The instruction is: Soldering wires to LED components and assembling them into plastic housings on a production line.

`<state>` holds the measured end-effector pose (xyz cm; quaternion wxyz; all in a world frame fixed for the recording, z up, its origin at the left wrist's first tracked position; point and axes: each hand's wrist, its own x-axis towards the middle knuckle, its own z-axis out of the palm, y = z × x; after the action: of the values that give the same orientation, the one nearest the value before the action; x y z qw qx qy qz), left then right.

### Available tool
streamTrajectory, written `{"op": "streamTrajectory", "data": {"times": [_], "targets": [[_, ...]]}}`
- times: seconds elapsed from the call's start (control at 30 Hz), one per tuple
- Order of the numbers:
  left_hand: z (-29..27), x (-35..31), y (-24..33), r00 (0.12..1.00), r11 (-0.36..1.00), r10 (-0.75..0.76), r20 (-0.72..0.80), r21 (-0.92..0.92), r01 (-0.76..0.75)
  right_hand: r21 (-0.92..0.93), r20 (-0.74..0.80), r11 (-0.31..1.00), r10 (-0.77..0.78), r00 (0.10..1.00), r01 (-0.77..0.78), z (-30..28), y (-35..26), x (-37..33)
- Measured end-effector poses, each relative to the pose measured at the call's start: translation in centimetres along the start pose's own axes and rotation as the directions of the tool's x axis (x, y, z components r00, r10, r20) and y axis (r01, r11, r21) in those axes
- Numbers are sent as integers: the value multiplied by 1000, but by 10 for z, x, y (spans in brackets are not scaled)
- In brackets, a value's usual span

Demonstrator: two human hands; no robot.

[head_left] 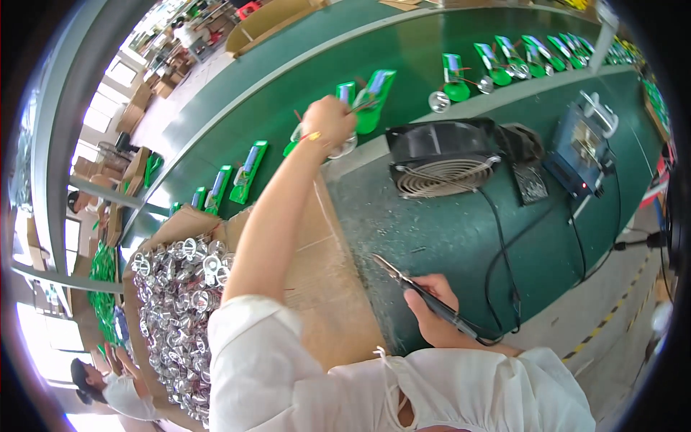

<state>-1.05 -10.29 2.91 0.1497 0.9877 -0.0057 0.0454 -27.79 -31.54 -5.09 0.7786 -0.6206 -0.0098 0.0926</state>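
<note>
My left hand (pixel 331 124) reaches out over the green conveyor belt (pixel 284 93), its fingers curled among green plastic housings with thin red wires. What they pinch is hidden behind the hand. A shiny silver reflector cup (pixel 346 147) shows just below its fingers, and a green housing (pixel 373 101) with a blue-wrapped cell lies right beside them. Low over the bench, my right hand (pixel 435 311) is closed round the dark handle of a soldering iron (pixel 453 318). The iron's metal tip points up and left, apart from any part.
A black fan (pixel 443 157) with a wire guard stands on the bench, beside a blue soldering station (pixel 579 153) and trailing black cables (pixel 497 237). Cardboard (pixel 327 288) covers the bench's left part. A box of silver reflectors (pixel 176 309) sits left. More housings (pixel 497 65) line the belt. Other people work at far left.
</note>
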Motion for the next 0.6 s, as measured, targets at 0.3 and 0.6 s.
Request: {"op": "streamTrajectory", "data": {"times": [0.3, 0.6], "targets": [[20, 20, -56, 811, 998, 20, -585, -38, -52, -35, -66, 998, -46, 997, 43, 1, 8, -1], [20, -96, -91, 990, 998, -61, -127, -27, 58, -131, -26, 991, -32, 999, 28, -4, 5, -5]]}}
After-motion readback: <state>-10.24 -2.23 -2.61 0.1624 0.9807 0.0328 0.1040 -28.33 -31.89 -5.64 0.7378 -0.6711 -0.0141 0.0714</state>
